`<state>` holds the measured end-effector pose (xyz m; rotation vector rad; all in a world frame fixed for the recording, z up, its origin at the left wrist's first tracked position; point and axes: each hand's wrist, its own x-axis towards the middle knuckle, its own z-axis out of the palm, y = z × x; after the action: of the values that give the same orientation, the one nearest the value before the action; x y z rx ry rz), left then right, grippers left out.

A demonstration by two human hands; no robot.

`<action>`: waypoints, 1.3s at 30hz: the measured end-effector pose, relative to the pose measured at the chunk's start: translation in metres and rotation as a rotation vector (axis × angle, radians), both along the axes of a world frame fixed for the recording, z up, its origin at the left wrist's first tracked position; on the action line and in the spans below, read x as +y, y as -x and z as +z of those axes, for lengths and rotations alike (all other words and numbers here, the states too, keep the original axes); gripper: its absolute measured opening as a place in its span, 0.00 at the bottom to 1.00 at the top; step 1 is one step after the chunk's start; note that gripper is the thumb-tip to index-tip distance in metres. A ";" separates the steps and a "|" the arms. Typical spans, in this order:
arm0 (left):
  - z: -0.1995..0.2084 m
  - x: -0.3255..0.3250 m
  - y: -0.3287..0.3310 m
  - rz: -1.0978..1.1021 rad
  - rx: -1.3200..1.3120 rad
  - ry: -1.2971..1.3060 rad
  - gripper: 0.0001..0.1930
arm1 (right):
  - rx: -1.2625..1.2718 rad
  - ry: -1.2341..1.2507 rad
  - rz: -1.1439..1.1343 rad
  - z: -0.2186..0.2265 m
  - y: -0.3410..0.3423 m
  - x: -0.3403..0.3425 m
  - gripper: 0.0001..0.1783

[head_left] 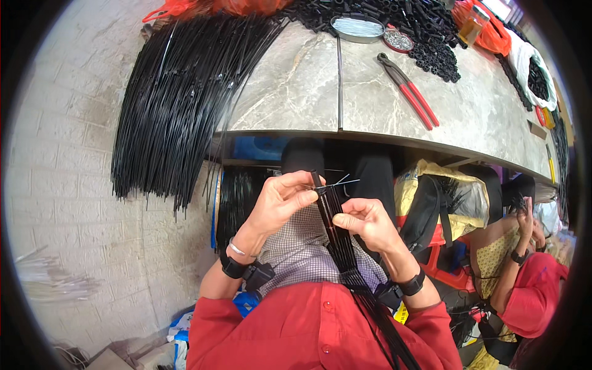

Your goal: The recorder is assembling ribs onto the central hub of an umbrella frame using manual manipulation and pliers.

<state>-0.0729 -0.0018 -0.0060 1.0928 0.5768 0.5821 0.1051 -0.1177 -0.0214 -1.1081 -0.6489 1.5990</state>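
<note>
A bundle of thin black rods [348,265], resembling umbrella ribs, lies along my lap and fans in toward a short black tube [316,179] at its upper end. My left hand [280,200] is closed, thumb and fingers pinching at the tube and rod ends. Thin pale wires [346,181] stick out to the right from that joint. My right hand [367,223], just lower and to the right, is pinched on the rods at the bundle's edge. Its fingertips partly hide what lies between them.
On the stone-patterned table [290,86] rest red-handled pliers [412,92], a tin of pale wires [357,28], a dish of small metal bits [398,41] and heaped black tubes [435,58]. Black rods [179,105] overhang its left edge. A co-worker [533,290] sits at right beside a yellow sack [425,176].
</note>
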 end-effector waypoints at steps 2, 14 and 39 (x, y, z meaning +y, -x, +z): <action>-0.001 0.001 0.002 -0.017 -0.008 -0.017 0.14 | 0.065 0.009 0.035 -0.002 -0.002 0.002 0.06; -0.003 0.011 -0.009 -0.077 -0.073 -0.024 0.11 | 0.419 -0.002 0.348 -0.020 -0.018 0.024 0.20; 0.034 0.077 -0.038 -0.225 -0.089 -0.388 0.09 | 0.234 -0.219 0.342 0.009 -0.030 0.087 0.13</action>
<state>-0.0353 0.0757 0.0280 1.4671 0.2619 0.5544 0.1349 -0.0312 -0.0126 -0.6609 -0.8653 1.8615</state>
